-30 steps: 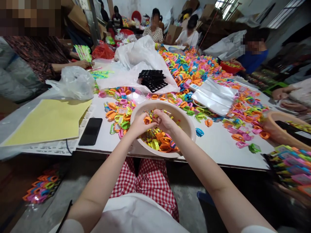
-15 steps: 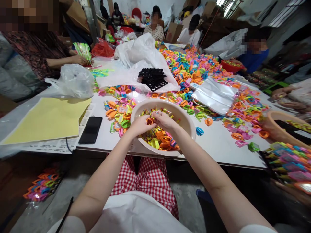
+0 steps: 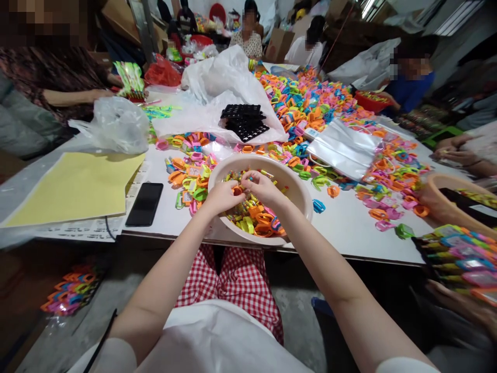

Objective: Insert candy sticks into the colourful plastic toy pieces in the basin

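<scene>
A cream plastic basin (image 3: 305, 199) stands at the table's front edge. Inside it lie small yellow wrapped sticks (image 3: 244, 211) and loose orange, yellow and pink plastic pieces (image 3: 264, 226). Over the basin, my left hand (image 3: 222, 198) is closed around an orange ring-shaped plastic piece (image 3: 237, 190). Close beside it, my right hand (image 3: 261, 187) has its thumb and fingers pinched together. A tiny bluish spot shows at those fingertips, but what they hold is too small to name.
Left of the basin lie a black phone (image 3: 144, 204) and a yellow sheet (image 3: 77, 189). Black grid trays (image 3: 244, 123) rest on white plastic behind it. A heap of colourful plastic pieces (image 3: 303, 103) and a silvery bag (image 3: 345, 150) lie beyond. Co-workers sit around the table.
My right hand has drawn slightly apart from my left, and its fingers have curled more. The orange piece stays in my left hand. The view has shifted slightly.
</scene>
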A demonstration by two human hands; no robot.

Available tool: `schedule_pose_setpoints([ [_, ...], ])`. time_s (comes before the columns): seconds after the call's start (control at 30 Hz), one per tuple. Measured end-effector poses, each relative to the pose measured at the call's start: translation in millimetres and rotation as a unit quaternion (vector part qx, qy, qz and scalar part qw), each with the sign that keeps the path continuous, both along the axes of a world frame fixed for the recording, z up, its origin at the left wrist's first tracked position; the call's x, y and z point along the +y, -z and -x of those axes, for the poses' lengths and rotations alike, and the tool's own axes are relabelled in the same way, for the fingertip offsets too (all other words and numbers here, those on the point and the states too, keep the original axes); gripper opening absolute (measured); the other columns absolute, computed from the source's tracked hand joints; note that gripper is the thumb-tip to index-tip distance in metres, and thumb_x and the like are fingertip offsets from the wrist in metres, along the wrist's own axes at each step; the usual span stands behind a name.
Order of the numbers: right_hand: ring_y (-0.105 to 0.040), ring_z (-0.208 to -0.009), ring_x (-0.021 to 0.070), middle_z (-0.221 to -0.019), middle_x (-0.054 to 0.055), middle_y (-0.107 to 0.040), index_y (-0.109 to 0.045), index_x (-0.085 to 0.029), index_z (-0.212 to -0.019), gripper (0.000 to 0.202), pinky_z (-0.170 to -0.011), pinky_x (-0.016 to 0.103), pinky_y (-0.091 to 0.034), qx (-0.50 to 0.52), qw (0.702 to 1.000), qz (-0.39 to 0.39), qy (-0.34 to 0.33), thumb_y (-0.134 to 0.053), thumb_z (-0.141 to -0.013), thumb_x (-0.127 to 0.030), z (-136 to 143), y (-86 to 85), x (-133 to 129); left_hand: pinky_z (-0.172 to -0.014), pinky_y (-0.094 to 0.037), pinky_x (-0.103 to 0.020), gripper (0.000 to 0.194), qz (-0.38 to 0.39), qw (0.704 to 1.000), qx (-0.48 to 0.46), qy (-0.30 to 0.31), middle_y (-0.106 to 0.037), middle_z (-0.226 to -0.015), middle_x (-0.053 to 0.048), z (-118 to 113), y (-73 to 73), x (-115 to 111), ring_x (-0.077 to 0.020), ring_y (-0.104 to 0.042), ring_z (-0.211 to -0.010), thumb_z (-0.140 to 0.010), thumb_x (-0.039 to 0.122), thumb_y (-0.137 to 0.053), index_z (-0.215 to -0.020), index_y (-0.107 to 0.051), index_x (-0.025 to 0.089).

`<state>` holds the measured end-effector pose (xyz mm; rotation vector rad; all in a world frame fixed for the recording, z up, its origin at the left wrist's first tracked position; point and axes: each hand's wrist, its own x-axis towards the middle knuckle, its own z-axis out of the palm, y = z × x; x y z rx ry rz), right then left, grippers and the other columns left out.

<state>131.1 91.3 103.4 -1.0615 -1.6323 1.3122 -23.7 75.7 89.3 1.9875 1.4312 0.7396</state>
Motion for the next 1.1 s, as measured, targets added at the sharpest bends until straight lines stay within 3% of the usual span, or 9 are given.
schedule_pose_setpoints([
  [0.47, -0.048, -0.067, 0.0127, -0.074, -0.001, -0.052, -0.053, -0.020, -0.077, 0.014, -0.060, 0.024, -0.039, 0.007, 1.000, -0.024, 0.012, -0.060, -0.074, -0.032, 8, -7.8, -9, -0.054, -0.035, -0.026, 0.023, 0.009, 0.999, -0.036, -0.005, -0.062, -0.066, -0.002, 0, -2.0, -3, -0.0151, -0.053, -0.061, -0.072, 0.032, -0.052, -0.079, -0.066, 0.015],
  [0.73, -0.046, -0.069, 0.0115, -0.075, -0.002, -0.050, -0.052, -0.020, -0.077, 0.015, -0.063, 0.023, -0.039, 0.007, 0.999, -0.030, 0.016, -0.062, -0.073, -0.031, 7, -2.5, -8, -0.053, -0.036, -0.026, 0.026, 0.019, 0.998, -0.054, 0.017, -0.061, -0.062, -0.001, 1, -0.9, 0, -0.0142, -0.052, -0.057, -0.074, 0.033, -0.051, -0.085, -0.068, 0.016],
  [0.9, -0.048, -0.072, 0.0118, -0.079, -0.001, -0.053, -0.055, -0.020, -0.082, 0.019, -0.064, 0.023, -0.042, -0.004, 1.000, -0.007, 0.002, -0.062, -0.074, -0.036, 2, 5.2, 4, -0.060, -0.042, -0.028, 0.028, 0.005, 0.999, -0.038, 0.002, -0.065, -0.074, -0.004, -3, 3.0, 3, -0.0185, -0.057, -0.067, -0.075, 0.040, -0.054, -0.086, -0.066, 0.017],
  [1.0, -0.052, -0.070, 0.0125, -0.086, 0.001, -0.056, -0.054, -0.022, -0.091, 0.025, -0.064, 0.026, -0.044, 0.029, 0.999, 0.028, 0.017, -0.056, -0.078, -0.044, -7, 10.1, 17, -0.069, -0.046, -0.029, 0.031, -0.011, 0.995, -0.093, -0.021, -0.066, -0.083, -0.005, -3, 0.1, 7, -0.0193, -0.059, -0.075, -0.080, 0.045, -0.051, -0.087, -0.062, 0.017],
  [1.1, -0.053, -0.074, 0.0143, -0.091, 0.003, -0.059, -0.057, -0.022, -0.089, 0.020, -0.065, 0.027, -0.043, -0.082, 0.993, -0.015, 0.085, -0.054, -0.079, -0.040, -23, 17.5, 27, -0.078, -0.047, -0.032, 0.032, -0.028, 0.987, -0.138, -0.078, -0.064, -0.095, -0.008, 9, -8.8, 22, -0.0213, -0.059, -0.087, -0.083, 0.044, -0.047, -0.096, -0.057, 0.017],
])
